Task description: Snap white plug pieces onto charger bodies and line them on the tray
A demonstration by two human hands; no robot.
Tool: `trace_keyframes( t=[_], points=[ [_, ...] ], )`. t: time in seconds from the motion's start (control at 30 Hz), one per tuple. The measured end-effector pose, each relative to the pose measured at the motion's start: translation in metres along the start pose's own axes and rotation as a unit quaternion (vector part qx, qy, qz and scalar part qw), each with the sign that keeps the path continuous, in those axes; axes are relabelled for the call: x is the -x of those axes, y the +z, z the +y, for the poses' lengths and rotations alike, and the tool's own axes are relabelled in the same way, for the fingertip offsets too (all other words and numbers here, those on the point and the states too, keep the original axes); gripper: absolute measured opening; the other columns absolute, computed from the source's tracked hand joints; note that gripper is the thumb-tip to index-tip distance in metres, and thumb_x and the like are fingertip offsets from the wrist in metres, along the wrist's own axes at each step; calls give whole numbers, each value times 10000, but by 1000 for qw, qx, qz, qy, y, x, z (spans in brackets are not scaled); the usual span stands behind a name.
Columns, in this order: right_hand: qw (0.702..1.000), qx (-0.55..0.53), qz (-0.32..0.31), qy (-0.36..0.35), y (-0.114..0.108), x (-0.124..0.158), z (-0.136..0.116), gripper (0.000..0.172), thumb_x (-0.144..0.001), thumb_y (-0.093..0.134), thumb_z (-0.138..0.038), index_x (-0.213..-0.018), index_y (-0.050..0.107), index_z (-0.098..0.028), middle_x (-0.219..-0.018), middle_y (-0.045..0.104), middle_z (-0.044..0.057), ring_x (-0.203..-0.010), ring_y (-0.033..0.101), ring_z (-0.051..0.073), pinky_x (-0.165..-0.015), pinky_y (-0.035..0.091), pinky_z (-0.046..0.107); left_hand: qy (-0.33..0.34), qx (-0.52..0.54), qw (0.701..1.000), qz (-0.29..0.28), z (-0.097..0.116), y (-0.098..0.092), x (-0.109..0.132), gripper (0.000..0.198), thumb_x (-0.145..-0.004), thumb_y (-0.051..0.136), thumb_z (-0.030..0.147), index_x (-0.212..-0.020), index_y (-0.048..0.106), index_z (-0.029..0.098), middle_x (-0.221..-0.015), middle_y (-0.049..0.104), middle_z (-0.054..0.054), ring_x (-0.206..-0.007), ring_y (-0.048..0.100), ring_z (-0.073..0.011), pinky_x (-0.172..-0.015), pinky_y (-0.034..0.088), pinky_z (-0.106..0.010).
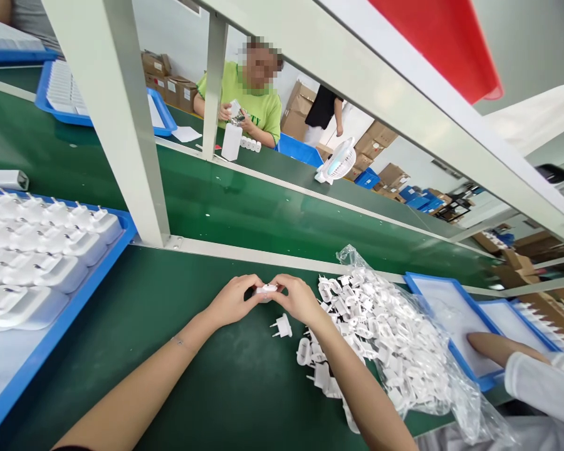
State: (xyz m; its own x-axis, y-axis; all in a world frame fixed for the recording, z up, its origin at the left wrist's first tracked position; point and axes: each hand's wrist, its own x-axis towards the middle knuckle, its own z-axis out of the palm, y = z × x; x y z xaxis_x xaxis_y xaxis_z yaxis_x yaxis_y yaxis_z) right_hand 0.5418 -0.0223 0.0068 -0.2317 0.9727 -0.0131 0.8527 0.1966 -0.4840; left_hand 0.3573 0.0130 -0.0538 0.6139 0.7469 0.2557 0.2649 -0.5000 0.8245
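Both my hands meet over the green tabletop, pinching one small white plastic plug piece between thumbs and fingertips. My left hand grips its left side, and my right hand its right side. The fingers cover much of the piece. Just below my right hand lies a loose white two-pin plug head. Beside my right forearm spreads a big heap of similar white plug heads, partly on a clear plastic bag.
A blue tray at left holds rows of white plug adapters. Grey metal posts and a beam frame the bench. More blue trays stand at right, near another person's arm. Across the green belt sits a co-worker in a green shirt.
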Motion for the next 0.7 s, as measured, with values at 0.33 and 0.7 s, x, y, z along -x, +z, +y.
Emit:
trace_keyframes(
  t=[0.33,0.7],
  points=[
    [1000,27,1,-13,15,13,-2,180,-832,553,-263,-1012,544,-259,-932,657,2,-792,609,176,-615,366,233,8,-5,1000,8,-3,5,-1,191,-856,495,321,-1006,529,208,-964,599,-30,-881,553,-176,-793,436,-306],
    [991,-104,17,-84,11,75,-45,470,-826,569,-372,-1279,450,-330,-1246,566,55,-1049,587,237,-788,499,363,-78,-236,964,94,88,-94,131,254,-854,518,389,-1049,551,231,-1034,628,-39,-934,588,-194,-806,465,-305]
  ],
)
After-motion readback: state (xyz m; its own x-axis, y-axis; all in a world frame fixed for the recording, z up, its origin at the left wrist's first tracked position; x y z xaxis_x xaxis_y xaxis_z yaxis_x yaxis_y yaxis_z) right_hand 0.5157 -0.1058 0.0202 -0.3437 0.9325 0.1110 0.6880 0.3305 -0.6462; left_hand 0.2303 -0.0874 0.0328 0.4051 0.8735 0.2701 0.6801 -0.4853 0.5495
